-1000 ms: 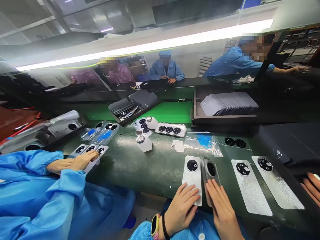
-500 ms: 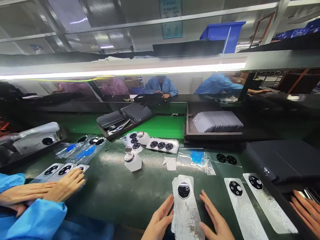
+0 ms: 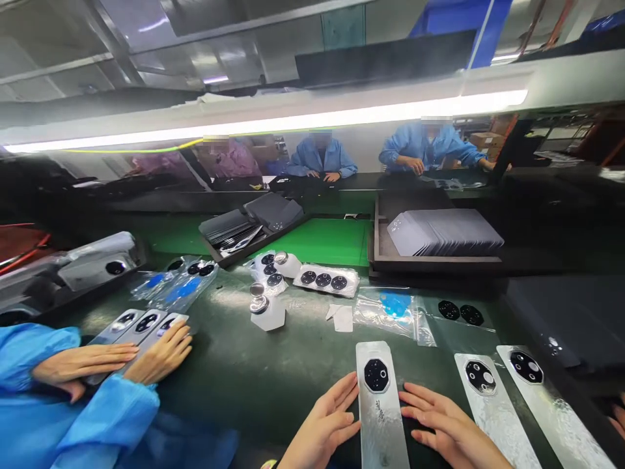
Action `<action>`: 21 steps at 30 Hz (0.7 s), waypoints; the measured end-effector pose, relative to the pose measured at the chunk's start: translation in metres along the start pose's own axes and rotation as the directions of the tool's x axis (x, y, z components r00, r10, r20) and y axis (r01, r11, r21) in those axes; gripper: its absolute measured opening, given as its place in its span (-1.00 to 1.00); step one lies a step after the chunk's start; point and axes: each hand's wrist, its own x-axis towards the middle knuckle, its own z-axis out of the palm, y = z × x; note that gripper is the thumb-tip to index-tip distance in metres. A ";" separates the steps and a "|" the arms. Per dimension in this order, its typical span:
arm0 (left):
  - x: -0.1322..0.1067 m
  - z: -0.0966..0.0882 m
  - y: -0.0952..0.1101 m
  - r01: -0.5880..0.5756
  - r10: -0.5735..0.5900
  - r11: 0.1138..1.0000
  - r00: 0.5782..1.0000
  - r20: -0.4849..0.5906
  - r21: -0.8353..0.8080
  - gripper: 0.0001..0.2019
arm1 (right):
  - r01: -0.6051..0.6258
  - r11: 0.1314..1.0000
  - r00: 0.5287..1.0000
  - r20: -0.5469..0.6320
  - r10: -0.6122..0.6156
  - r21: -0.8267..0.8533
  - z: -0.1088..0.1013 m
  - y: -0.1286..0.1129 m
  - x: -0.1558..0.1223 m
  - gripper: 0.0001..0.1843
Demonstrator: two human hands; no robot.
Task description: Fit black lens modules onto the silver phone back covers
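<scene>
A silvery phone back panel (image 3: 381, 430) with a black octagonal camera cover (image 3: 375, 376) lies in front of me on the dark green table. It looks like a neat stack, though I cannot tell how many panels are in it. My left hand (image 3: 329, 420) rests its outstretched fingertips against the left edge. On the other side my right hand (image 3: 442, 420) is open, fingers spread, close to the right edge; whether it touches is unclear. To the right lie two similar panels, a nearer one (image 3: 498, 417) and a farther one (image 3: 561, 417).
A co-worker's hands (image 3: 161, 355) rest on several panels at left. White pump bottles (image 3: 268, 312), a bag with a blue sheet (image 3: 385, 306), and loose black camera covers (image 3: 459, 311) lie ahead. A black tray (image 3: 434, 265) holds grey sheets behind.
The panels between my hands, uneven before, now line up as one outline. My right fingers have come nearer the edge. The view has shifted, and the co-worker's hand at far right has mostly left it.
</scene>
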 end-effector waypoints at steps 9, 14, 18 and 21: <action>-0.021 0.023 0.032 0.018 -0.018 0.999 1.000 0.001 -0.033 -0.49 | -0.528 0.743 0.847 0.314 0.429 0.412 0.001 -0.036 0.040 -0.66; -0.017 0.022 0.030 0.009 -0.009 0.999 1.000 -0.003 -0.035 -0.50 | -0.553 0.805 0.820 0.316 0.478 0.216 0.009 -0.032 0.053 -0.74; -0.012 0.021 0.027 -0.019 0.019 0.998 1.000 0.012 0.062 -0.44 | -0.465 0.881 0.858 0.284 0.427 0.081 0.017 -0.031 0.055 -0.73; -0.006 0.027 0.023 -0.195 0.210 0.947 0.977 -0.032 0.255 -0.32 | -0.270 0.962 0.946 0.174 0.274 -0.046 0.016 -0.036 0.050 -0.67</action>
